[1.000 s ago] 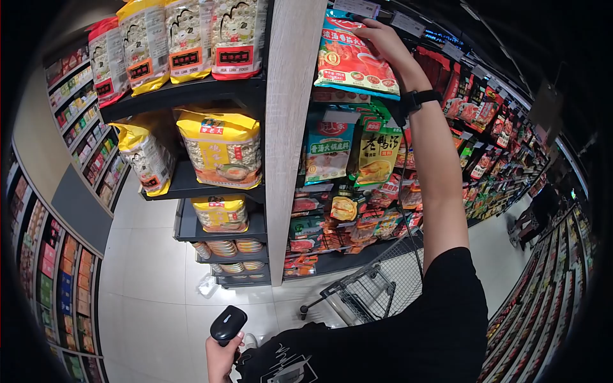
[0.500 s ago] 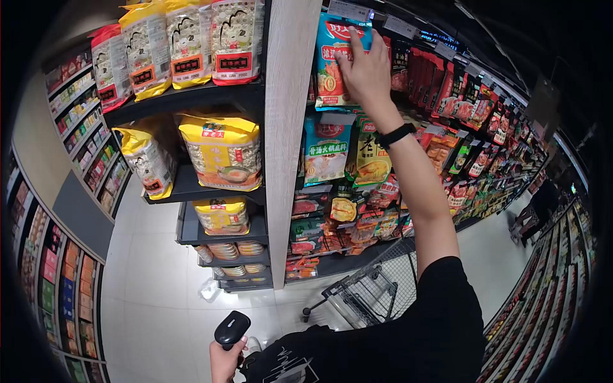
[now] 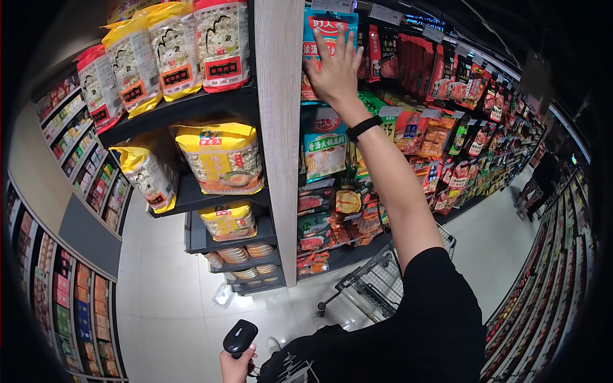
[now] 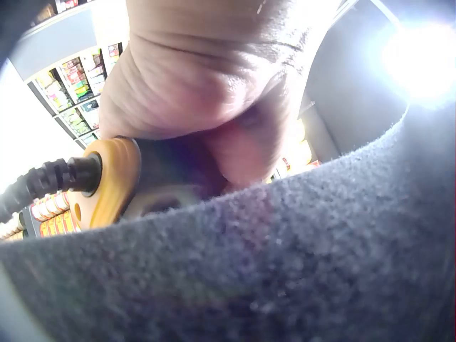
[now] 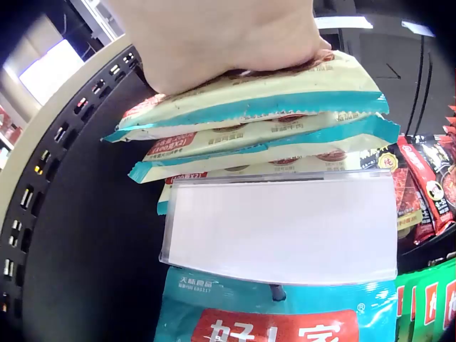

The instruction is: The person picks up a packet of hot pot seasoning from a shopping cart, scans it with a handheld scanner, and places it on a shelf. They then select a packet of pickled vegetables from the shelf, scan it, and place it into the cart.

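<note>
Spread fingers of my right hand lie over the front of a blue and red packet at the top of the hanging rack. In the right wrist view several packets hang one behind another beneath the hand, above a blank white label holder. A blue packet hangs on the row below. Low in the head view, my left hand grips a black handheld scanner. The left wrist view shows that hand round the scanner's yellow and black handle end, with a coiled cable.
Bags of noodles stand on black shelves left of a pale upright post. A wire shopping cart stands below my right arm. Another person is farther down the aisle on the right.
The top packet has gone from tilted outward to hanging upright. My right hand has moved left from the packet's upper edge to its front, fingers now spread. The left hand still holds the scanner.
</note>
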Demonstrator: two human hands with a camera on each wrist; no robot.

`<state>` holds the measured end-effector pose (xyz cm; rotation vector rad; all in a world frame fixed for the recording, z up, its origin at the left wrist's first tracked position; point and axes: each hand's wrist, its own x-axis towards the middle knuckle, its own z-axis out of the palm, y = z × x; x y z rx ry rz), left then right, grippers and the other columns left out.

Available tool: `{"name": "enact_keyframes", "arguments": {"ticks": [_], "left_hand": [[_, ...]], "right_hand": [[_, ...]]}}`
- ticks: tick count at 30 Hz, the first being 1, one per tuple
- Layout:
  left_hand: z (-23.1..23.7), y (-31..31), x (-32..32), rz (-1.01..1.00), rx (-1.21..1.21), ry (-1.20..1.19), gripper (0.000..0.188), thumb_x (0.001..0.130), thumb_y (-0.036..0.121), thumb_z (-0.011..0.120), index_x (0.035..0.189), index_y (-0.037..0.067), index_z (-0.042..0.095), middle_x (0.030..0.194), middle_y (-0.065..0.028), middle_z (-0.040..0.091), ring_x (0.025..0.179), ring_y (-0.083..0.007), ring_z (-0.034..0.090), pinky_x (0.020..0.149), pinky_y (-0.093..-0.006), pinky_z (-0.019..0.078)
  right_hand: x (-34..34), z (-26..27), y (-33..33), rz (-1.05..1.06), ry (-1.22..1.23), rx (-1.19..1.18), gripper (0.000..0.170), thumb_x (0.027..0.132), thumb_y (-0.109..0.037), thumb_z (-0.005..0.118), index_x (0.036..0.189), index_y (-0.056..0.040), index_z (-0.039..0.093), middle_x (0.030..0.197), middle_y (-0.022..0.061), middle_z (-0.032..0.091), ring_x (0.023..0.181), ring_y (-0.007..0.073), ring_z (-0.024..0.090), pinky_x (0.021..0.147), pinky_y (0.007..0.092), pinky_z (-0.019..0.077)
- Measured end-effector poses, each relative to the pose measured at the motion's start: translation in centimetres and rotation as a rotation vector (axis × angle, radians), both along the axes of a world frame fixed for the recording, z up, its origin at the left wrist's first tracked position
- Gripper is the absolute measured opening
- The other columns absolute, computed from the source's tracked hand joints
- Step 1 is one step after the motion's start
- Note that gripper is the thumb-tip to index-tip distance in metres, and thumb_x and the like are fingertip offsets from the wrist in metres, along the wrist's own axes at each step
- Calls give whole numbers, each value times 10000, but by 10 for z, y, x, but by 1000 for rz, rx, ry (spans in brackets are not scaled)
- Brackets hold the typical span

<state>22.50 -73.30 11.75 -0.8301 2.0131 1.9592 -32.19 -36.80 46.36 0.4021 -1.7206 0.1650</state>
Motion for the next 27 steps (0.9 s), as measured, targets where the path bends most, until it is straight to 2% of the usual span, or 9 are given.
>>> {"name": "enact_keyframes", "arguments": {"ticks": [4,7,10,13,17,21,23,24,27], "left_hand": [[2,-11,8,-28,-5,-4,267,987,238,831,1121,19,758,764,-19,679,557,-92,570,484,-264,444],[10,-17,7,-14,-5,-76,311,962,115,839,1228,-13,742,913,-74,747,714,-126,679,600,-288,554],[12,-13,0,56,42,64,167,961,107,859,1031,-17,772,744,-61,748,557,-101,632,502,-278,477],[23,-16,-6,25,44,52,188,964,98,851,1063,-36,764,771,-81,749,600,-116,660,531,-280,504],[17,-28,-21,-110,53,26,132,975,63,822,1045,-35,765,802,-67,745,667,-118,678,601,-276,523],[6,-39,-38,-262,64,32,146,973,67,835,1061,-29,770,833,-56,753,686,-117,681,621,-272,522],[4,-42,-51,-353,60,47,150,972,75,842,1065,-23,778,851,-55,763,684,-114,679,623,-272,517],[4,-42,-58,-388,54,46,150,970,78,845,1066,-20,781,844,-52,764,679,-111,675,617,-271,510],[4,-44,-75,-544,-1,19,148,982,78,820,1090,-10,770,824,-42,744,658,-102,648,595,-273,491]], "right_hand": [[2,-7,2,-10,3,-12,759,1076,-612,566,1737,-296,371,1784,316,231,1657,550,163,1270,789,100],[6,-24,4,-8,8,-15,741,1088,-615,540,1726,-267,394,1778,302,263,1652,529,208,1278,773,113],[16,-54,12,-19,-25,10,710,1092,-575,563,1704,-241,430,1765,289,303,1644,506,251,1292,746,132],[54,-91,20,2,-79,30,667,1101,-490,601,1694,-227,446,1768,268,312,1631,464,307,1298,700,182],[150,-180,60,-103,-292,130,630,1073,-303,672,1666,-218,476,1760,238,336,1606,463,355,1309,631,250],[276,-273,98,-114,-705,-163,513,1067,-173,644,1574,-138,577,1722,225,415,1431,443,577,1155,506,516],[347,-329,116,-219,-870,-233,429,1059,-201,660,1471,-82,652,1664,243,484,1343,446,636,1082,486,561],[391,-329,111,-218,-1146,-469,409,1065,-259,679,1423,-61,690,1646,247,507,1334,448,645,1062,480,572],[506,-415,136,-466,-1168,-350,451,1065,-373,692,1374,-46,727,1641,262,510,1345,447,639,1089,494,553]]}}
